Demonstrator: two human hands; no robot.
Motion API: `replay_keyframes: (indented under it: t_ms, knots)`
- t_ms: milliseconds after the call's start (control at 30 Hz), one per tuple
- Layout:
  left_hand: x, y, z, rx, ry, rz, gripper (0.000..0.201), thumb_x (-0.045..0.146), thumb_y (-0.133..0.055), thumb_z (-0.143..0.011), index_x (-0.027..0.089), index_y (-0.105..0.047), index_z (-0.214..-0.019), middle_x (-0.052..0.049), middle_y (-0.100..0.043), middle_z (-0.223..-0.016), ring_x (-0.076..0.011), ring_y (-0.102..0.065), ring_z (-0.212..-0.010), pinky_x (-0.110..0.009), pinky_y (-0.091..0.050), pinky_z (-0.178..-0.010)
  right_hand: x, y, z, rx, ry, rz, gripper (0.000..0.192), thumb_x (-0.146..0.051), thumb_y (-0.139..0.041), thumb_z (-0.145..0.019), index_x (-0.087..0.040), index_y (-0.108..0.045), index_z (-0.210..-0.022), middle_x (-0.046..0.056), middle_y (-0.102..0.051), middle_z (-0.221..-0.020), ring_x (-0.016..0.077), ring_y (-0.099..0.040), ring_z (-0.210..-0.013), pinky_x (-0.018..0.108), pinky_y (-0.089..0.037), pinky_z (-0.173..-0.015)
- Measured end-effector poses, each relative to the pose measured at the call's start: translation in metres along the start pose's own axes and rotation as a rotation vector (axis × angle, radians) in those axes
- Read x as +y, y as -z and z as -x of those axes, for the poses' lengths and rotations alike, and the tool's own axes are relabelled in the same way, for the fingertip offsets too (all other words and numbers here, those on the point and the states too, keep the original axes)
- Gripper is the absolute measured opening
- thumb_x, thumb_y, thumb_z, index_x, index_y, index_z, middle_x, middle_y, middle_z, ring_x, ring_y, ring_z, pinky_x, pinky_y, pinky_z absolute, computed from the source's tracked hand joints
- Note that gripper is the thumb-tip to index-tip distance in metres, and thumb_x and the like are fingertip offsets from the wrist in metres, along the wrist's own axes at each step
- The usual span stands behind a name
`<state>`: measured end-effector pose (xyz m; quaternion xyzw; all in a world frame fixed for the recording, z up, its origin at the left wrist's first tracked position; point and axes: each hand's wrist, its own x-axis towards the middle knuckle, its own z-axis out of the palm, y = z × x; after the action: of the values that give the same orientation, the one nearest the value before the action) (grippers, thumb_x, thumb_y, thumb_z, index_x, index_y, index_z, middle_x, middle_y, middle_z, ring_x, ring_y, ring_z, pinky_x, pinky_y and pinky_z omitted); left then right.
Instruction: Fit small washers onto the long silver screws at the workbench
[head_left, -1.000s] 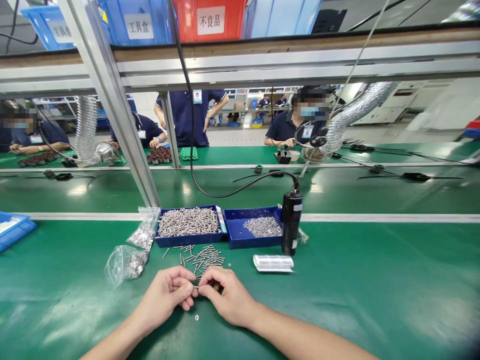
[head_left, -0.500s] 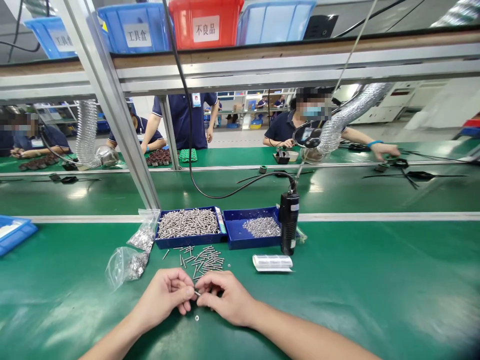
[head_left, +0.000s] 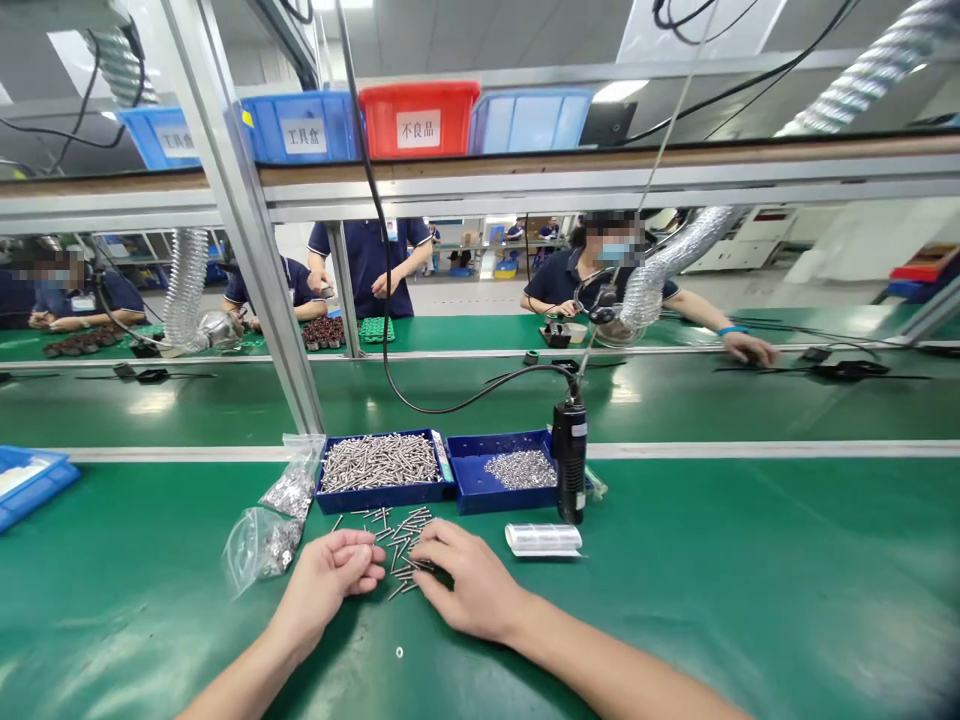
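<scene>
A long green workbench (head_left: 750,580) runs through a busy factory hall, with a metal frame overhead carrying blue and red bins (head_left: 418,118) and other workers in dark blue shirts seated on the far side. Close to the near edge, a scatter of loose screws (head_left: 397,535) lies on the mat just in front of two blue trays: the left tray (head_left: 379,468) is heaped with long screws, the right tray (head_left: 510,472) holds a smaller pile of tiny silver parts.

The person's left hand (head_left: 330,575) rests on the mat beside the scatter, fingers curled loosely inward; whether anything is pinched in them I cannot tell. The right hand (head_left: 465,580) lies flatter, its fingertips reaching into the loose screws and touching them.

A single small washer (head_left: 399,652) sits alone on the mat between the two forearms. Two clear plastic bags (head_left: 262,540) of small metal parts lie left of the hands. A black electric screwdriver (head_left: 570,470) hangs upright beside the right tray, and a small clear roll (head_left: 544,538) lies near its tip.
</scene>
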<state>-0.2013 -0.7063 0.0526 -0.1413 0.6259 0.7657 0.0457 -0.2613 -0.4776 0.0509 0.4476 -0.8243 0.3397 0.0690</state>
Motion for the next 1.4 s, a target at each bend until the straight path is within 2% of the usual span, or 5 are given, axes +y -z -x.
replay_keyframes:
  t_ms: [233,567,733,967,1400]
  knots:
    - [-0.010,0.002,-0.004,-0.022,-0.049,-0.011,0.053,0.055,-0.091,-0.058,0.012,-0.075,-0.085,-0.010,-0.076,-0.082,-0.0148,-0.068,-0.069,-0.023,-0.055,-0.067,-0.002,0.044,-0.073,0.030,-0.285,0.341,0.017,-0.028,-0.054,-0.097,-0.019,-0.069,-0.098,0.007,-0.069,-0.100,0.0203,-0.065,-0.092,0.030,-0.048,-0.082]
    - [-0.008,-0.002,-0.001,0.093,-0.158,-0.024,0.059,0.054,-0.094,-0.050,0.011,-0.078,-0.087,-0.010,-0.076,-0.076,-0.0189,-0.070,-0.068,-0.027,-0.056,-0.067,-0.009,0.039,-0.123,-0.059,-0.461,0.442,0.011,-0.019,-0.065,-0.080,-0.013,-0.071,-0.073,0.018,-0.073,-0.081,0.0316,-0.071,-0.083,0.036,-0.050,-0.072]
    - [-0.001,-0.001,0.002,0.102,-0.102,0.049,0.065,0.049,-0.096,-0.050,0.010,-0.077,-0.099,-0.016,-0.079,-0.090,-0.0229,-0.074,-0.078,-0.029,-0.060,-0.074,-0.023,0.048,-0.094,-0.001,-0.410,0.346,0.023,-0.025,-0.053,-0.092,-0.017,-0.068,-0.076,0.010,-0.072,-0.081,0.0233,-0.068,-0.079,0.031,-0.048,-0.073]
    - [-0.004,-0.002,0.004,0.077,-0.098,0.004,0.067,0.047,-0.093,-0.058,0.009,-0.073,-0.109,-0.016,-0.079,-0.096,-0.0263,-0.075,-0.085,-0.033,-0.061,-0.078,-0.027,-0.017,-0.015,0.195,-0.255,-0.376,0.026,-0.034,-0.055,-0.096,-0.018,-0.061,-0.076,0.000,-0.059,-0.073,0.0126,-0.052,-0.063,0.024,-0.041,-0.057]
    - [-0.015,0.000,0.001,0.064,-0.340,-0.352,0.045,0.044,-0.077,-0.081,0.013,-0.073,-0.114,-0.011,-0.080,-0.094,-0.0267,-0.077,-0.086,-0.034,-0.064,-0.080,-0.014,-0.032,-0.008,0.224,-0.238,-0.286,0.021,-0.024,-0.060,-0.090,-0.018,-0.059,-0.071,-0.002,-0.057,-0.068,0.0120,-0.051,-0.062,0.024,-0.038,-0.060]
